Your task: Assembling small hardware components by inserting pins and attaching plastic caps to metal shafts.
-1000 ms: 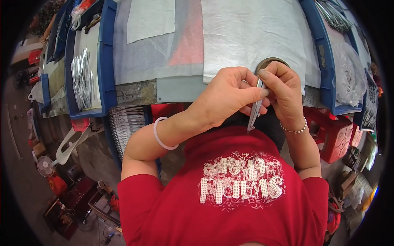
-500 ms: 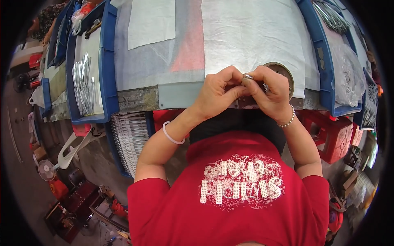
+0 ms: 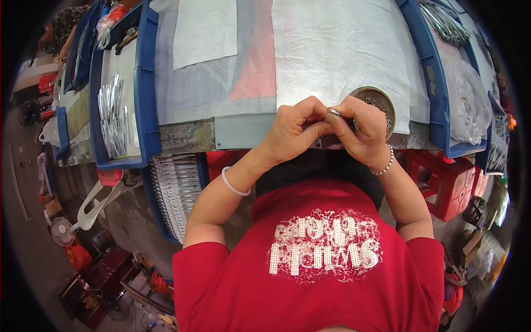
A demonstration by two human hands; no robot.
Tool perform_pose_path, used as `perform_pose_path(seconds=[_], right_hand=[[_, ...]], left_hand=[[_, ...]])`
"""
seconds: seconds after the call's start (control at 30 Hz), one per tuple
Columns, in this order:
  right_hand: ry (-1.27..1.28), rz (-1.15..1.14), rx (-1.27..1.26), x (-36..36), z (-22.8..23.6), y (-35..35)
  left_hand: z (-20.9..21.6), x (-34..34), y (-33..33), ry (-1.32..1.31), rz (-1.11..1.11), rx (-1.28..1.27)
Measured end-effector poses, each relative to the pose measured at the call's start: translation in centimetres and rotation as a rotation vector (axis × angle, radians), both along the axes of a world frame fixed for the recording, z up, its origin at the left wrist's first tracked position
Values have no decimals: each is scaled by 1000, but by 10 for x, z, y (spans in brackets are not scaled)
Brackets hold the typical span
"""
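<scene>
Both my hands meet over the front edge of the workbench, pinching a small shiny metal piece (image 3: 333,112) between their fingertips. My left hand (image 3: 298,128) is closed with thumb and forefinger at the piece's left side. From the other side, the thumb and forefinger of my right hand (image 3: 365,128) press on it. Fingers cover most of the piece, so its exact kind does not show. Just behind my right hand stands a round shallow dish (image 3: 380,99) of tiny metal parts, partly hidden by that hand.
White cloth (image 3: 343,50) covers the bench. At the left, a blue bin (image 3: 146,83) holds slim metal strips (image 3: 113,116). A blue bin (image 3: 437,77) at the right carries metal rods (image 3: 445,25) and a clear plastic bag (image 3: 467,105). Below right is a red stool (image 3: 451,191).
My hands have drawn slightly nearer to me, still pinching the metal piece. More of the dish and its small parts shows behind my right hand.
</scene>
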State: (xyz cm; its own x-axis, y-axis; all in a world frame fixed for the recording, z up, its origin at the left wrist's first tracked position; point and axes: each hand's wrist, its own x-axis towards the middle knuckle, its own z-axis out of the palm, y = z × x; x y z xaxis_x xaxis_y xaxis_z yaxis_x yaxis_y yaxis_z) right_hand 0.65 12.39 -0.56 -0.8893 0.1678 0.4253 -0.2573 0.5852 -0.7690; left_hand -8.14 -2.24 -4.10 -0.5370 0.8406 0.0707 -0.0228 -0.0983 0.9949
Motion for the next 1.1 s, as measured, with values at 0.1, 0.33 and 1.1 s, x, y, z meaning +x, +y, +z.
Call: perform_pose_path(seconds=[0.1, 0.33, 1.1], right_hand=[[-18, -27, 3, 3, 5, 6], [-166, 40, -734, 26, 65, 22], [-402, -675, 488, 154, 22, 304]], left_hand=[[7, 3, 8, -2, -7, 16], [68, 17, 20, -574, -209, 153], [66, 69, 51, -1135, -335, -217]])
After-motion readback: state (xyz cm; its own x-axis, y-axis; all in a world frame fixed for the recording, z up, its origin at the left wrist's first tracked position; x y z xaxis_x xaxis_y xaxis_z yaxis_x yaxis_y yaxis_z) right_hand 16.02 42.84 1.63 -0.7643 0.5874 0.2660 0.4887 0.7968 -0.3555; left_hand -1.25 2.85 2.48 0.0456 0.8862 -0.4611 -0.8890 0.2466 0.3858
